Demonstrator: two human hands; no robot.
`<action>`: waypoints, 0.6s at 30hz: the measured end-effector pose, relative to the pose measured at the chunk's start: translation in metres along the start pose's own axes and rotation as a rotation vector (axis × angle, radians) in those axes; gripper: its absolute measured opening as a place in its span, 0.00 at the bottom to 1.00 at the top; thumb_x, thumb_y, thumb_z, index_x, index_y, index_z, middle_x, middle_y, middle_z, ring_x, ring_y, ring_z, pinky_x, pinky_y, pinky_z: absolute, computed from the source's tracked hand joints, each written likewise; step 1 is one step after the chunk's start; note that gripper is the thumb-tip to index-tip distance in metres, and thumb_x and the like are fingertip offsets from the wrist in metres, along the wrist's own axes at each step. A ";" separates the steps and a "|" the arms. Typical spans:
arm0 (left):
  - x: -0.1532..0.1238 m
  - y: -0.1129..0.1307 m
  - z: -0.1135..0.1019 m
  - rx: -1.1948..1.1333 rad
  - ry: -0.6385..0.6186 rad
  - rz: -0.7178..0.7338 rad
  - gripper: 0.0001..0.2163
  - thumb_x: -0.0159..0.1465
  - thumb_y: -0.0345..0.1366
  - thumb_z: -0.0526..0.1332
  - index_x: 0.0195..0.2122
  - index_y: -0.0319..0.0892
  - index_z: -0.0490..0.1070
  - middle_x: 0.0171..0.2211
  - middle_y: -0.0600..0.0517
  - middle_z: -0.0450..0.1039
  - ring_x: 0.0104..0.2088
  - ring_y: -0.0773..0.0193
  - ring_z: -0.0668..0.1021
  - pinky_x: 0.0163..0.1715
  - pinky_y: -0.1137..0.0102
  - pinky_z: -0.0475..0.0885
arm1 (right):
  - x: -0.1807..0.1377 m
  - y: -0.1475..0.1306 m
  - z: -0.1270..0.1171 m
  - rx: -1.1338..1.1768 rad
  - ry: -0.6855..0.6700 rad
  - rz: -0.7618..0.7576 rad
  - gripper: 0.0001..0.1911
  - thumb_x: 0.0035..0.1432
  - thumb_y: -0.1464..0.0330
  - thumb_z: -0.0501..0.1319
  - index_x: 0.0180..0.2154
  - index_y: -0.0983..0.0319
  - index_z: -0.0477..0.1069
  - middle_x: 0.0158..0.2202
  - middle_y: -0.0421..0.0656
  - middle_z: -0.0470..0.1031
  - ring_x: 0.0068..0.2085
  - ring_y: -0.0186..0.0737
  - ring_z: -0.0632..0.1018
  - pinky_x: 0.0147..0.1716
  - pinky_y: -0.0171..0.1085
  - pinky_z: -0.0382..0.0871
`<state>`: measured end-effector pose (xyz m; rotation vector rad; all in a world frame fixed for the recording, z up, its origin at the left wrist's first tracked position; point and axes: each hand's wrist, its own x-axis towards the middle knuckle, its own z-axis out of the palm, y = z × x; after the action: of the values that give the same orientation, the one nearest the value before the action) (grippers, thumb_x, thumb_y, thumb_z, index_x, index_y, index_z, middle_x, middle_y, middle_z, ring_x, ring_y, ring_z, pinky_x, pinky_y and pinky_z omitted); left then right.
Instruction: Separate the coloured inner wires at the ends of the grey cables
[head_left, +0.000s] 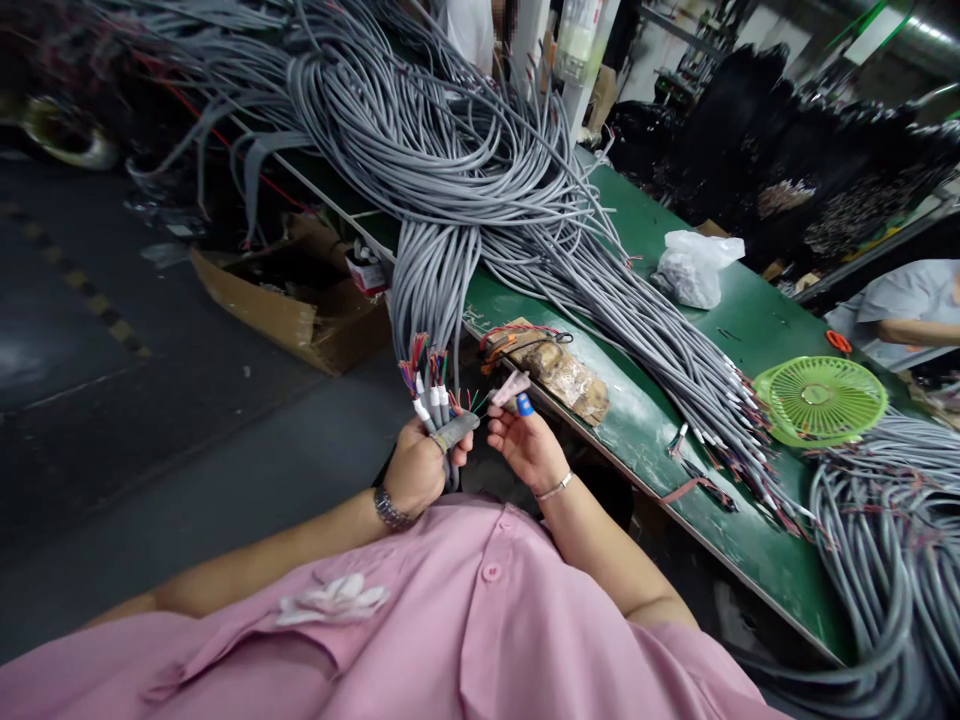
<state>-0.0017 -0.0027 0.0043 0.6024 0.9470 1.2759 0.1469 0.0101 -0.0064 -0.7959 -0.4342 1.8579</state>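
Observation:
My left hand (420, 465) is closed round a bundle of grey cables (429, 290) near their stripped ends. White bands and fanned-out coloured wires (427, 365) stick up above the fist. Grey wrapping covers my left thumb, which lies across the cables. Just to the right, my right hand (529, 445) has its fingers drawn together by a few thin wires (466, 402) that branch from the bundle. A dark wire seems to run into its fingertips, though the exact grip is small and partly hidden. Blue and pink coverings sit on two of its digits.
A long green table (630, 440) carries a large heap of grey cables (450, 150), a taped brown block (570, 380), a plastic bag (697, 268) and a green fan (820, 400). An open cardboard box (300, 325) stands on the floor at left. Another person's arm (919, 330) shows at right.

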 end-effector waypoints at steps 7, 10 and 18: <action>-0.005 -0.006 -0.006 0.082 -0.025 -0.006 0.11 0.51 0.38 0.69 0.31 0.39 0.72 0.18 0.55 0.70 0.16 0.71 0.68 0.14 0.76 0.62 | -0.017 0.009 0.009 -0.288 0.052 -0.143 0.12 0.44 0.67 0.72 0.33 0.62 0.76 0.28 0.38 0.74 0.25 0.28 0.68 0.26 0.31 0.64; -0.006 -0.008 -0.006 0.110 -0.057 -0.033 0.09 0.51 0.38 0.69 0.29 0.38 0.73 0.18 0.54 0.71 0.16 0.70 0.69 0.15 0.76 0.63 | -0.020 0.008 0.013 -0.399 0.107 -0.239 0.09 0.46 0.67 0.70 0.31 0.62 0.77 0.27 0.38 0.74 0.26 0.30 0.69 0.27 0.32 0.63; -0.003 -0.007 -0.006 0.015 -0.109 -0.108 0.12 0.53 0.40 0.68 0.32 0.35 0.76 0.27 0.44 0.79 0.26 0.59 0.80 0.28 0.67 0.76 | -0.027 0.001 -0.002 -0.403 0.145 -0.305 0.07 0.48 0.67 0.69 0.32 0.61 0.77 0.27 0.39 0.73 0.27 0.31 0.69 0.27 0.32 0.64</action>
<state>-0.0033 -0.0082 -0.0037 0.6183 0.8873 1.1302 0.1549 -0.0154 0.0001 -1.0606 -0.8054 1.4361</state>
